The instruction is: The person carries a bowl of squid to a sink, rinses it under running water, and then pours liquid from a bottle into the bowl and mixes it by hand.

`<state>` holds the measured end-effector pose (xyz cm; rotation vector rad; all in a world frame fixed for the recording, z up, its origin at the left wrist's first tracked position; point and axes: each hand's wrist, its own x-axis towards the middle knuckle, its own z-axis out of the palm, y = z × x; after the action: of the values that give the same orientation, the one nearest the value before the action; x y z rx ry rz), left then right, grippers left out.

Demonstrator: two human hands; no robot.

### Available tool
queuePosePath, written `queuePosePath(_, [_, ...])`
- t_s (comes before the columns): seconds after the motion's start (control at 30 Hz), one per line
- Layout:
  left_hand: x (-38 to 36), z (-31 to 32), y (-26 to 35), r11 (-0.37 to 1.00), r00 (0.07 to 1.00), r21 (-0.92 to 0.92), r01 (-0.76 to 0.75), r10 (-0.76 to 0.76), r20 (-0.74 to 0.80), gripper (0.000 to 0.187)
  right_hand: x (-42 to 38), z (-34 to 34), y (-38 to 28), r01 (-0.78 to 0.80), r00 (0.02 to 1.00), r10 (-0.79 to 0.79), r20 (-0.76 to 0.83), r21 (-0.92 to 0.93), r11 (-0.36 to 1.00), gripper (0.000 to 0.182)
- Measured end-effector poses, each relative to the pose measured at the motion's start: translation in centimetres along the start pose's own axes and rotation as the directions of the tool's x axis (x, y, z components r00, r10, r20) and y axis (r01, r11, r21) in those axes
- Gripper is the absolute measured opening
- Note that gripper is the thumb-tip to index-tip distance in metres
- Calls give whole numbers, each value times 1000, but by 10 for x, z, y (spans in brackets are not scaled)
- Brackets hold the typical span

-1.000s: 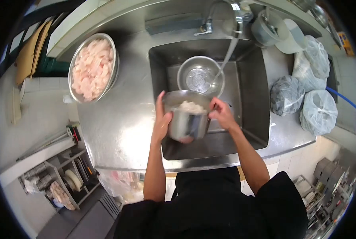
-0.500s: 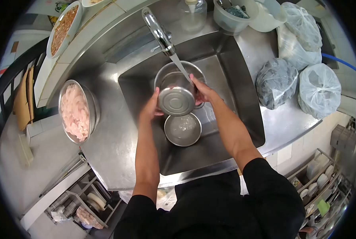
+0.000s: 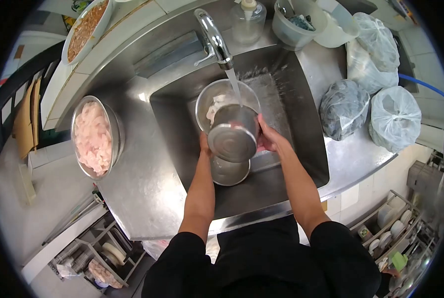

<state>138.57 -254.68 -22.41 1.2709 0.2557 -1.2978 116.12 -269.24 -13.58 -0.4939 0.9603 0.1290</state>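
My left hand (image 3: 205,145) and my right hand (image 3: 268,136) grip opposite sides of a straight-sided steel bowl (image 3: 233,139). It is tilted, its round base facing me and its mouth turned away, under the water stream (image 3: 235,88) from the faucet (image 3: 213,36). Just beyond and below it is a wider metal bowl (image 3: 199,110) with something whitish inside, which I cannot identify. A smaller metal bowl (image 3: 232,176) stands in the sink (image 3: 179,144) on my side, partly hidden by the held bowl. The left fingers are mostly hidden behind it.
On the left counter, a metal bowl (image 3: 115,136) holds pale raw meat pieces (image 3: 93,139). Several tied plastic bags (image 3: 395,119) sit on the right. Plastic tubs (image 3: 297,36) and a pump bottle (image 3: 248,25) stand behind the sink. A dish of reddish-brown food (image 3: 88,32) is at upper left.
Both hands have moved the held bowl slightly right and toward me. Whitish contents now show in the wider bowl, and water splashes across the sink's right side. My view has shifted slightly.
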Motion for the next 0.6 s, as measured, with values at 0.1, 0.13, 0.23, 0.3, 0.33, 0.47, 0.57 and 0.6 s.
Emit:
queuePosePath(0.1, [44, -52, -39, 871, 997, 486, -69, 51, 50, 55, -28, -4, -7, -5, 999, -2, -48, -152, 988, 100])
queuePosePath(0.13, [29, -37, -34, 879, 997, 472, -74, 58, 48, 55, -30, -3, -12, -8, 996, -11, -86, -219, 976, 101])
queuePosePath(0.23, [13, -27, -33, 997, 945, 7, -74, 68, 321, 38, -33, 16, -35, 41, 994, -62, -92, -219, 975, 104])
queuePosePath(0.3, [6, -22, -31, 940, 985, 335, -63, 4, 173, 37, -10, 15, -42, 17, 993, -36, -112, -165, 986, 104])
queuePosePath(0.33, [-11, -10, -21, 776, 1000, 630, 15, -20, 1, 37, 1, 13, -40, -9, 991, -3, -133, -93, 996, 104])
queuePosePath(0.47, [-35, -1, 4, 910, 987, 381, 162, -148, -67, 38, 2, 27, -28, 41, 996, -45, -72, -60, 997, 103])
queuePosePath(0.57, [-73, 0, 39, 977, 967, 210, 27, 28, -255, 39, -20, 32, -15, 142, 982, -160, -104, -161, 977, 79])
queuePosePath(0.6, [-88, 4, 52, 949, 952, 313, -37, 129, -277, 42, -24, 33, -9, 277, 947, -309, -83, -271, 922, 68])
